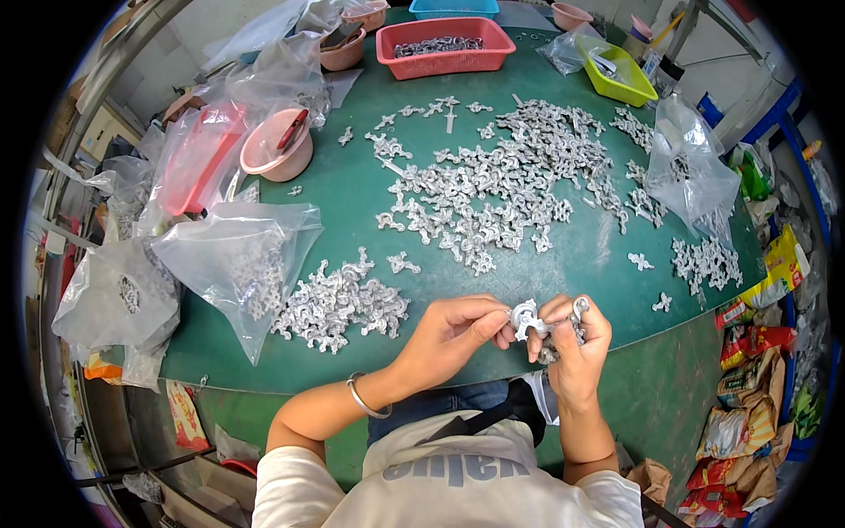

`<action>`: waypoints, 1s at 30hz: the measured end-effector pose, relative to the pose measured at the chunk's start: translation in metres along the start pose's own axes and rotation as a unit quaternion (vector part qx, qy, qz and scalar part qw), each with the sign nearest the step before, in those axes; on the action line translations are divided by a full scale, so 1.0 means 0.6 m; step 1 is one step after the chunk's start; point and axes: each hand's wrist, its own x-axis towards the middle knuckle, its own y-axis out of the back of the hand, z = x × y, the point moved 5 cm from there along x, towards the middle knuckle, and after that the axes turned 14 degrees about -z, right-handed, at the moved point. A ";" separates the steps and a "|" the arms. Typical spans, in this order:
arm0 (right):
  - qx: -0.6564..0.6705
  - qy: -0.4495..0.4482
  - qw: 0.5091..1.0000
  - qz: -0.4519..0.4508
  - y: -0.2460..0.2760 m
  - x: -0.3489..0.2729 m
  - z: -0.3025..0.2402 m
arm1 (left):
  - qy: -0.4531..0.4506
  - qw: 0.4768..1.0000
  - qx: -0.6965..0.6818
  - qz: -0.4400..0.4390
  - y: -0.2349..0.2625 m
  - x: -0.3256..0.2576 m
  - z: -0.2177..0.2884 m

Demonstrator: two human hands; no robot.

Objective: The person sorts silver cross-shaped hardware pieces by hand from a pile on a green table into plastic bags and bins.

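Observation:
My left hand (pixel 449 336) pinches the edge of a small silver cast-metal part (pixel 526 318) between thumb and fingertips, just over the table's near edge. On the other side of that part is my right hand (pixel 576 356), its fingers curled round several more metal parts (pixel 579 327). How many it holds is partly hidden by the fingers. Left of my hands lies a heap of similar silver parts (pixel 339 304). A much larger spread of them (pixel 493 185) covers the middle of the green table (pixel 352 207).
At the left stand clear plastic bags (pixel 242 255) of parts and a pink bowl (pixel 278 146). A red basket (pixel 446 48) and a yellow-green basket (pixel 619 76) sit at the back. On the right are another clear bag (pixel 691 172), a small part heap (pixel 706 264) and shelved packets (pixel 748 387).

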 end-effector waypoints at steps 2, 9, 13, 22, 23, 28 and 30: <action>-0.004 0.007 1.000 -0.002 -0.001 -0.002 -0.001 | -0.003 1.000 -0.005 -0.003 0.000 0.000 -0.001; -0.076 -0.037 0.996 -0.001 -0.009 -0.003 0.002 | 0.007 0.999 0.013 0.029 -0.008 -0.007 -0.008; -0.153 -0.160 0.975 -0.016 -0.008 -0.005 0.037 | 0.085 0.994 0.033 0.055 0.028 -0.023 -0.036; -0.507 -0.166 0.846 0.000 0.111 0.078 0.072 | 0.172 0.604 0.777 0.049 0.098 -0.082 -0.018; -0.573 -0.163 0.803 -0.022 0.110 0.092 0.075 | 0.180 0.620 0.762 0.047 0.101 -0.081 -0.023; -0.708 -0.126 0.687 -0.105 0.077 0.132 0.108 | 0.122 0.669 0.729 0.075 0.107 -0.054 -0.029; -0.735 -0.100 0.662 -0.109 0.074 0.140 0.112 | 0.139 0.651 0.743 0.068 0.125 -0.055 -0.056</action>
